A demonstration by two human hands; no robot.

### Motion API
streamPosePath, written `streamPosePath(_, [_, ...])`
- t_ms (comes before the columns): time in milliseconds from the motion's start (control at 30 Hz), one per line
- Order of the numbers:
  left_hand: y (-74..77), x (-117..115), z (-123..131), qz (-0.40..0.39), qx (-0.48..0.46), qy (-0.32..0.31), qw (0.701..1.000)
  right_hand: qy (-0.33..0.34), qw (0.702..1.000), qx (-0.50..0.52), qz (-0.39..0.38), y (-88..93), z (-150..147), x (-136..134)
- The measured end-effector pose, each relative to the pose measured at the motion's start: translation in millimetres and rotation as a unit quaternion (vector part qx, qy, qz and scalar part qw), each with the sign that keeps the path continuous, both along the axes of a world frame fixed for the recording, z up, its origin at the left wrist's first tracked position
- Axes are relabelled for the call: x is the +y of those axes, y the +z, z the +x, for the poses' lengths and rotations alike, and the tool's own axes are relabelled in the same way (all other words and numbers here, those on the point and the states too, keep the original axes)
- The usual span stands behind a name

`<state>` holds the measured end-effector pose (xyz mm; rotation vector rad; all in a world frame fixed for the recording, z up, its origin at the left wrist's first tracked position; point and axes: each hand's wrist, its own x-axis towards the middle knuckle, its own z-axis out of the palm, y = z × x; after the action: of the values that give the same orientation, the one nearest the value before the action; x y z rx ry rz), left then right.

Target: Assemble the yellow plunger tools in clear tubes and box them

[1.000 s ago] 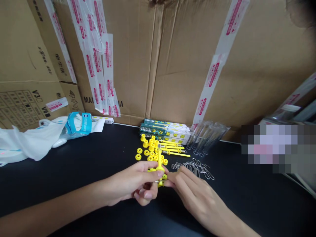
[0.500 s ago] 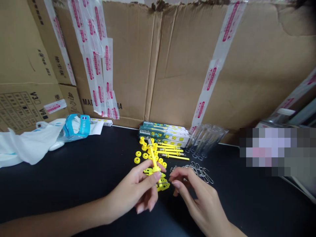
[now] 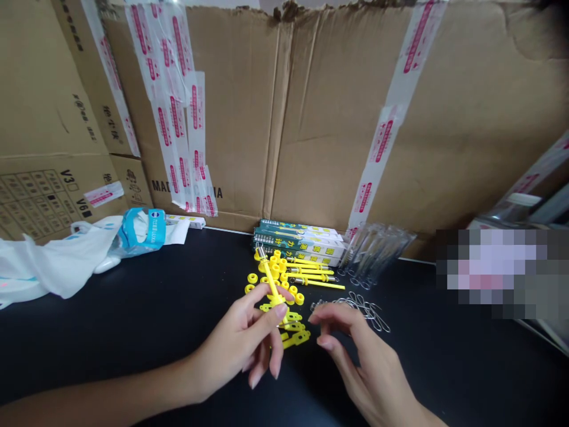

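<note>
My left hand [image 3: 242, 335] pinches a yellow plastic rod [image 3: 271, 281] between thumb and fingers. The rod tilts up and away, with a metal spring at its far end and a yellow collar near my thumb. A thin metal wire shows at its lower end. To the right, my right hand [image 3: 362, 350] is curled with thumb and forefinger apart and nothing visible between them. Flat yellow plates [image 3: 297, 339] lie beneath and beside the left hand, partly hidden by it. Small yellow ring caps [image 3: 275, 267] are scattered just beyond. Metal wire hooks [image 3: 367, 311] lie past the right fingertips.
Several yellow rods with springs [image 3: 313, 271] lie before stacked green-and-white boxes [image 3: 302, 240]. Clear plastic tubes [image 3: 376, 252] stand to their right. A blue-and-white wipes packet [image 3: 142, 230] and white sheeting [image 3: 57, 255] lie left. Cardboard walls [image 3: 235, 118] close off the back of the black table [image 3: 178, 308].
My right hand has drawn slightly away from the rod, and its thumb and forefinger are wider apart. The rod in my left hand leans a little more to the left.
</note>
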<state>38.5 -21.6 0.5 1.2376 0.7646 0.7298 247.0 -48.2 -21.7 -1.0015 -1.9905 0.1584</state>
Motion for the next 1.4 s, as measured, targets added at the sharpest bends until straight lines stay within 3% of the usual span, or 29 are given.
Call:
streamPosePath(400, [-13.6,-5.6,-1.5,0.027,0.019,-0.023,0.999,-0.006,1.0,-0.013,-0.012,0.8,1.2,2.2])
streamPosePath(800, [-10.5,-12.4,-1.0,0.057,0.104,-0.016,0.993,0.014,1.0,-0.008,-0.019,2.8,-3.3,1.5])
streamPosePath(1100, [-6.4,-13.2,2.6,0.155,0.198,0.061,0.966,0.018,0.999,0.008,-0.03,-0.9,-6.6,4.0])
streamPosePath(1267, [-7.2,-15.5,2.8,0.252,0.281,0.058,0.924,-0.022,0.998,-0.01,0.055,-2.5,-4.2,5.7])
streamPosePath(1400, [-9.5,-14.1,2.7,0.266,0.287,0.046,0.919,-0.062,0.983,-0.112,0.133,1.9,-0.5,6.4])
